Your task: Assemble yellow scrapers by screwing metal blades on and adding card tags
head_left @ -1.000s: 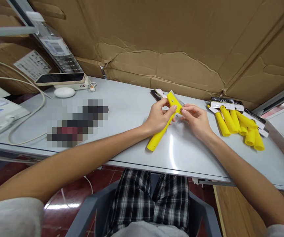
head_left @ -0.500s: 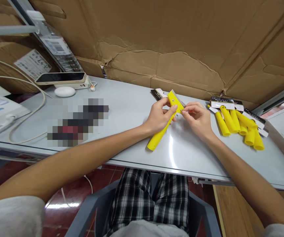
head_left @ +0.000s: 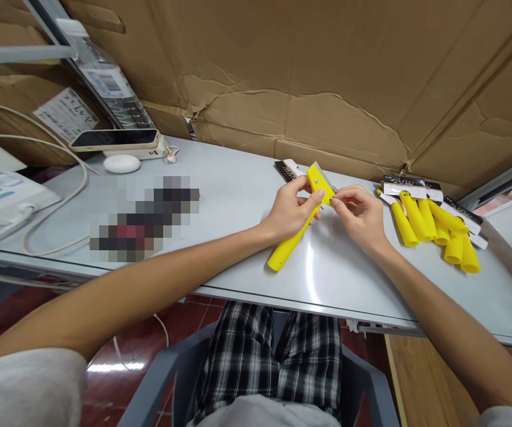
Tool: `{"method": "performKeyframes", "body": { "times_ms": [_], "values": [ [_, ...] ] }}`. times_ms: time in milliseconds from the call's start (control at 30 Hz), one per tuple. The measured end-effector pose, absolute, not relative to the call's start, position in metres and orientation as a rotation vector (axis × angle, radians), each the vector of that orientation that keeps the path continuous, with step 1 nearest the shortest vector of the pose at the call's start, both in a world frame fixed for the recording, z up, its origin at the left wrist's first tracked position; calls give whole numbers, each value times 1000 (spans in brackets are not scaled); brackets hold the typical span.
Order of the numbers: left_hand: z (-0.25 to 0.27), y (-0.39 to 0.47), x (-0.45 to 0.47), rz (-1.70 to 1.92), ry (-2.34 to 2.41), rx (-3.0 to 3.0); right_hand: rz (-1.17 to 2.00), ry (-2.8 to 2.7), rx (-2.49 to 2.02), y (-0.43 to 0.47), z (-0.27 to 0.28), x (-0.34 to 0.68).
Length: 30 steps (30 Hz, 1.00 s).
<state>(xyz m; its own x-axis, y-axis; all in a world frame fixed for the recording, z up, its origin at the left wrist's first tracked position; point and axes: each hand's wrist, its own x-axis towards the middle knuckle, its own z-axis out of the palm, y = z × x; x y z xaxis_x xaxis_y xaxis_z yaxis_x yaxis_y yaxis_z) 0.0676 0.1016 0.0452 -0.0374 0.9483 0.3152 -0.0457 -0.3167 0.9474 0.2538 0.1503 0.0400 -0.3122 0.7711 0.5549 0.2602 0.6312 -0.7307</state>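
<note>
A yellow-handled scraper (head_left: pixel 288 248) slants over the table, its head with a metal blade pointing away from me. My left hand (head_left: pixel 287 210) is wrapped round it just below the head, thumb on top of the yellow plastic. A small screw shows on the head near the far corner. With finger and thumb my right hand (head_left: pixel 358 213) pinches the head's right corner; anything small between those fingertips is hidden. Behind my left hand lies a black-and-white card (head_left: pixel 286 170), partly covered by the hand and the scraper.
Several yellow-handled scrapers (head_left: pixel 416 219) with black-and-white cards lie piled at the right. A phone (head_left: pixel 116 139), a white oval case (head_left: pixel 121 163) and a water bottle (head_left: pixel 111 83) stand at the left. Cardboard (head_left: pixel 345 71) walls the back. A blurred-out patch covers something left of centre.
The view has shifted slightly. Both hands keep their hold on the scraper, and the right fingertips have moved very little at its corner.
</note>
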Motion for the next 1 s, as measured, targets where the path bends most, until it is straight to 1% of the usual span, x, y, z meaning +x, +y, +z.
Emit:
{"method": "performKeyframes", "body": {
  "times_ms": [133, 233, 700, 1000],
  "values": [
    [45, 102, 68, 1484, 1039, 1388, 390, -1929, -787, 147, 42, 253],
    [44, 102, 68, 1484, 1046, 1406, 293, -1955, -772, 147, 43, 253],
    [45, 101, 68, 1469, 1053, 1399, 220, -2017, -756, 147, 46, 254],
    [43, 101, 68, 1466, 1037, 1407, 255, -2029, -834, 144, 53, 257]
  ]
}}
